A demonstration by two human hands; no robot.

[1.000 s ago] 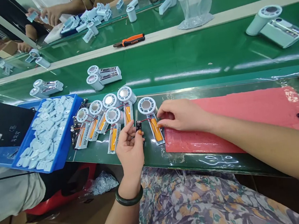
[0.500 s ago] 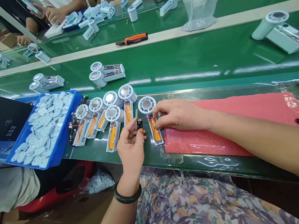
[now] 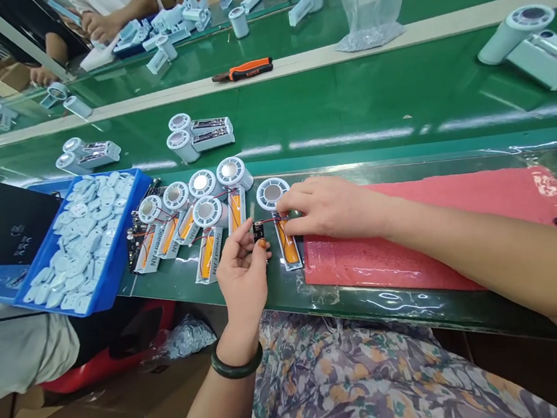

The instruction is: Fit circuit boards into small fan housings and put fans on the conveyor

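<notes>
My left hand [image 3: 242,273] is shut on a small black circuit board [image 3: 259,233], held upright near the fingertips. A thin red wire [image 3: 266,222] runs from the board to a fan unit. My right hand [image 3: 331,208] pinches at the wire where it meets that unit's orange battery [image 3: 288,243], which lies in an open pale housing below a round white fan head [image 3: 273,193]. To the left, several similar fan units [image 3: 210,237] lie side by side with orange batteries and red wires. A jade bangle [image 3: 237,363] circles my left wrist.
A blue tray [image 3: 81,245] of pale blue parts stands at the left end of the green belt [image 3: 370,306]. A red foam mat [image 3: 437,238] lies under my right forearm. Orange-handled pliers [image 3: 243,71] and assembled fans occupy the far belt, where a co-worker's hand [image 3: 99,27] works.
My right hand has moved left along the battery toward the fan head and pinches the wire more closely. My left hand still holds the board. The view has shifted slightly.
</notes>
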